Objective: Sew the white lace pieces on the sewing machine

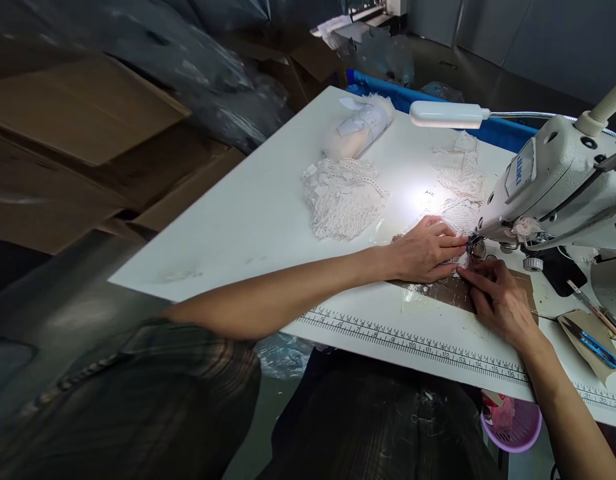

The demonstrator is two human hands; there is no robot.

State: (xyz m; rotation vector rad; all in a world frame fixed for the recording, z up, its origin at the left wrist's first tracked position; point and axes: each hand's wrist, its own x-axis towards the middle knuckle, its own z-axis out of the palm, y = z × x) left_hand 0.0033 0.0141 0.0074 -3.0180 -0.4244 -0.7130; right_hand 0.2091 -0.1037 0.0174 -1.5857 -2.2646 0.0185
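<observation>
At the white sewing machine (553, 167), a strip of white lace (461, 207) runs from behind the needle area to my fingers. My left hand (425, 250) lies flat over the lace just left of the presser foot (471, 245), fingers stretched toward it. Just in front of the foot, my right hand (503, 297) has thumb and index finger together at the near edge of the lace. My hands hide most of the lace by the needle. Left of them, a loose pile of lace (343, 200) rests on the white table (248, 220).
A wrapped white roll (361, 127) lies behind the pile. A lamp (445, 115) lights the work. Blue-handled thread snips (595, 343) lie on the right. A ruler strip (413, 343) follows the front edge. Cardboard boxes (83, 107) stand left; a purple basket (521, 437) sits below.
</observation>
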